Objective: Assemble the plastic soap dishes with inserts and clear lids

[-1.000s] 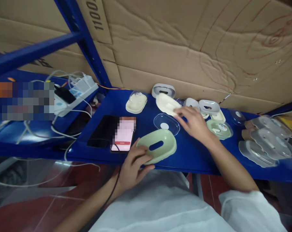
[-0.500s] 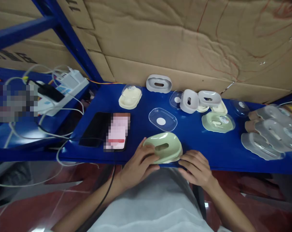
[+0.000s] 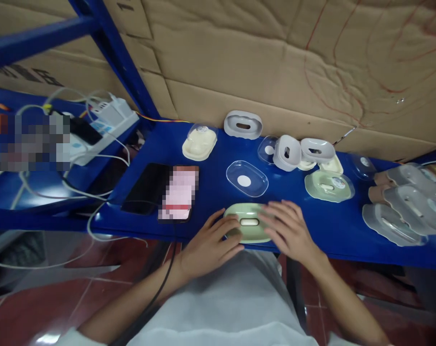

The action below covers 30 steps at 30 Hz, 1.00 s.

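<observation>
A pale green soap dish [image 3: 249, 234] lies flat at the front edge of the blue table, with a cream oval showing in its middle slot. My left hand [image 3: 216, 242] grips its left end, fingertips over the rim. Over the right end is my right hand [image 3: 292, 233], fingers stretched out and slightly blurred; whether they touch the dish I cannot tell. Just behind it lies a clear oval lid [image 3: 247, 179] with a white round sticker. Farther right sits another green soap dish [image 3: 329, 186] under a clear lid.
Grey dish shells [image 3: 242, 125] stand along the cardboard wall. A cream dish [image 3: 199, 144] with a clear lid sits at back left. Stacked lidded dishes [image 3: 410, 202] occupy the right end. A phone [image 3: 180, 194], a black flat object [image 3: 145, 187] and a power strip [image 3: 109, 122] with cables are left.
The green dish has gone from tilted to flat, and its slot now shows the cream oval. My right hand has moved from beside its right end up over it. The view has shifted slightly.
</observation>
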{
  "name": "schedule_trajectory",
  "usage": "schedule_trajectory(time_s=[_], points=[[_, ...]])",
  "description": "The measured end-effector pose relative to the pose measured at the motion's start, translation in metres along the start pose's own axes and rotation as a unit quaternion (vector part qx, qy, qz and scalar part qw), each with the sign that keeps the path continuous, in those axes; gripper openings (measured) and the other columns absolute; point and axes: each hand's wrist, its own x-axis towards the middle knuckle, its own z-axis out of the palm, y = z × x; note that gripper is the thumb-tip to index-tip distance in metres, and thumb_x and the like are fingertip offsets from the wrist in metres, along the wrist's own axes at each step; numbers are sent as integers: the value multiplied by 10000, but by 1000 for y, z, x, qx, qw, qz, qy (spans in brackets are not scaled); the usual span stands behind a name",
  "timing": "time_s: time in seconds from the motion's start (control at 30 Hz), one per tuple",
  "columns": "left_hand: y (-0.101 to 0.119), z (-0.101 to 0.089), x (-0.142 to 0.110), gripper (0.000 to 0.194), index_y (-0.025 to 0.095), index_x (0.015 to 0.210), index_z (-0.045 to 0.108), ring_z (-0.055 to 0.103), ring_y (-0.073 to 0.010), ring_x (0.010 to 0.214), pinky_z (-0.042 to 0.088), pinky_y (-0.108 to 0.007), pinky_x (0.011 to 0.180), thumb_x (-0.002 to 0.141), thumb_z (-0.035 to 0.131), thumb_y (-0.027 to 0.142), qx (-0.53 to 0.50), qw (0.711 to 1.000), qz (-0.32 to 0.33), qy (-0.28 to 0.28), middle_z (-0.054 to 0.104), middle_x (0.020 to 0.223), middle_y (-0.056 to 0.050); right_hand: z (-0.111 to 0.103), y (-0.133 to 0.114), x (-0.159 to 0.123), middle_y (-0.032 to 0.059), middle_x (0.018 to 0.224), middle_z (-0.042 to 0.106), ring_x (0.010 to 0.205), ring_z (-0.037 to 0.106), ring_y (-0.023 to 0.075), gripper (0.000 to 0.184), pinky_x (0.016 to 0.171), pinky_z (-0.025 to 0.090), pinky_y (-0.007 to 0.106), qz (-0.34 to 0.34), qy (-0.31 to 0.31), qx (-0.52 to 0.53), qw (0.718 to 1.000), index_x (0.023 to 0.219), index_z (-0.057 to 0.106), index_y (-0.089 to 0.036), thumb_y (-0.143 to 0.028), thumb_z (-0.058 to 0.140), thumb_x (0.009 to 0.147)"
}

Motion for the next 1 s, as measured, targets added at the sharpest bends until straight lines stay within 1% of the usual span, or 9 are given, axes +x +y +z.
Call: schedule_trajectory(time_s=[0.1, 0.27, 0.47, 0.6, 0.73, 0.8, 0.87, 0.93, 1.0], points=[[-3, -4, -2, 102, 192, 1120, 676, 666, -251, 1289, 446, -453, 1200, 1060, 625, 257, -12, 1000, -4, 8, 744, 1169, -80, 1, 30, 40, 91, 1484, 682, 1458, 564, 304, 362, 1203, 433, 567, 36, -50, 28, 998, 1435, 662, -273, -311, 586, 1083], [-7, -9, -2, 140, 192, 1176, 672, 687, -235, 1243, 457, -428, 1151, 1057, 598, 187, -28, 999, -8, 36, 757, 1164, -74, -1, 66, 74, 77, 1227, 778, 1282, 692, 264, 250, 1105, 548, 458, 24, -128, 174, 976, 1090, 781, -257, -472, 665, 1039], [-8, -9, 0, 134, 187, 1150, 673, 685, -233, 1245, 442, -438, 1183, 1033, 626, 142, -47, 998, -12, 48, 750, 1158, -79, -20, 62, 21, 97, 1435, 684, 1442, 577, 290, 379, 1254, 436, 561, 95, -126, 108, 982, 1403, 687, -285, -453, 595, 1075], [-9, -9, -1, 167, 186, 1160, 668, 683, -225, 1253, 443, -443, 1210, 1011, 650, 112, -54, 997, -16, 59, 741, 1154, -77, -30, 49, -17, 79, 1170, 783, 1182, 723, 301, 241, 1190, 479, 604, 195, -11, 78, 978, 1153, 767, -279, -461, 658, 1038], [-8, -5, -5, 202, 175, 1193, 663, 676, -242, 1260, 492, -458, 1200, 998, 689, 128, -42, 996, -10, 73, 708, 1240, -113, -33, 41, -12, 36, 902, 748, 876, 738, 224, 318, 873, 625, 417, 333, 160, 286, 884, 1195, 737, -275, -525, 601, 1055], [-7, -4, -7, 256, 172, 1247, 653, 651, -262, 1306, 546, -442, 1159, 997, 709, 167, -41, 995, -25, 91, 659, 1348, -150, -30, 38, 2, 12, 817, 688, 729, 680, 183, 401, 713, 604, 346, 381, 164, 400, 818, 1271, 726, -266, -567, 577, 1052], [-6, -4, -8, 347, 173, 1332, 628, 612, -285, 1375, 581, -426, 1125, 999, 720, 207, -37, 993, -43, 103, 588, 1463, -183, -22, 33, 16, 13, 838, 676, 651, 615, 155, 467, 618, 564, 314, 410, 112, 447, 787, 1321, 720, -257, -601, 575, 1040], [-6, -4, -7, 431, 179, 1409, 598, 563, -307, 1440, 579, -437, 1133, 999, 724, 218, -30, 993, -51, 103, 514, 1554, -202, -10, 23, 25, 51, 1003, 715, 744, 652, 166, 492, 696, 597, 339, 407, 73, 405, 815, 1366, 705, -261, -607, 554, 1050], [-7, -6, -7, 470, 190, 1441, 589, 514, -334, 1487, 552, -481, 1165, 994, 731, 219, -26, 995, -47, 88, 481, 1591, -203, 2, 10, 26, 104, 1327, 679, 1092, 698, 231, 491, 973, 602, 428, 358, 68, 303, 880, 1458, 648, -289, -571, 501, 1084]])
